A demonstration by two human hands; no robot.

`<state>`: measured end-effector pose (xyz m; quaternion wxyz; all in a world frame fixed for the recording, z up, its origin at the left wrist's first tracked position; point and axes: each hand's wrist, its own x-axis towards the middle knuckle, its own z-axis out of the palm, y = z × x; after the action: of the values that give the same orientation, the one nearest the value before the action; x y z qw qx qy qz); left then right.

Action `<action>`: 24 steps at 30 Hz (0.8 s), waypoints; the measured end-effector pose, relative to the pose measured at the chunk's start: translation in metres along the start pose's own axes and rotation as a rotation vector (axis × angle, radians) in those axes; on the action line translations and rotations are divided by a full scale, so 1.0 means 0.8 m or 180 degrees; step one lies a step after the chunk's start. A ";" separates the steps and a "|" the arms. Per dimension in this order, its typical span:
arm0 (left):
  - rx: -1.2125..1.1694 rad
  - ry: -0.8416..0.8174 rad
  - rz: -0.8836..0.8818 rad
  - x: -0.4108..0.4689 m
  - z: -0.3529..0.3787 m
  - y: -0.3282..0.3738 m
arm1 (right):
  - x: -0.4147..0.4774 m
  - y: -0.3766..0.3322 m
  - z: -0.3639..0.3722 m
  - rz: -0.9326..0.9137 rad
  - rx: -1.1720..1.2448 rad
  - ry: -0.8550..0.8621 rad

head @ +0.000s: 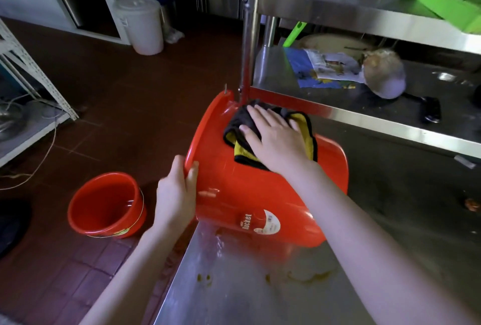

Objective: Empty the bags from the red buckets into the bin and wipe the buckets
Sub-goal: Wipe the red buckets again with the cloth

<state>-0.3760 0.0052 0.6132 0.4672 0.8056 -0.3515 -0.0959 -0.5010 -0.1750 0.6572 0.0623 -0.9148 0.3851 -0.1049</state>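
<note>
Bucket [250, 192] glossy red, on side

Bare forearms extended; left hand [177, 192] gripping rim of round red plastic bucket [234, 194]; right hand [276, 139] flat, palm down, fingers straight.

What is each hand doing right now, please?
Left hand: grips the rim of the larger red bucket.
Right hand: open, pressing the cloth on its side.

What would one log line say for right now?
step: wiping | left hand: grips rim of tipped red bucket | right hand: presses cloth on its side | second bucket: upright on floor
</note>
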 end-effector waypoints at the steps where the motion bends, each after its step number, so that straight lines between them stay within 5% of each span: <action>1: 0.0081 0.0038 -0.0011 0.006 -0.002 0.008 | -0.017 -0.003 -0.001 -0.0081 -0.0057 0.0095; 5: 0.0384 -0.0006 -0.0146 0.028 -0.002 0.044 | -0.088 -0.039 0.016 -0.0391 -0.0324 0.0616; 10: 0.0551 -0.0556 -0.0369 0.067 -0.004 0.074 | -0.152 -0.036 0.048 -0.0923 -0.0472 0.0552; 16: 0.0825 -0.0585 -0.0712 0.104 0.001 0.088 | -0.098 0.058 -0.003 0.0484 -0.0256 0.0394; 19: 0.0499 -0.0778 -0.1068 0.120 -0.007 0.084 | -0.081 0.086 -0.013 0.0602 -0.0062 0.0038; 24: 0.0494 -0.0864 -0.1201 0.135 0.003 0.092 | -0.099 0.038 0.003 0.0566 -0.0290 0.0518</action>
<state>-0.3327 -0.0904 0.6909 0.3263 0.8701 -0.2608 -0.2615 -0.5754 -0.1389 0.6379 -0.0017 -0.8674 0.4728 -0.1552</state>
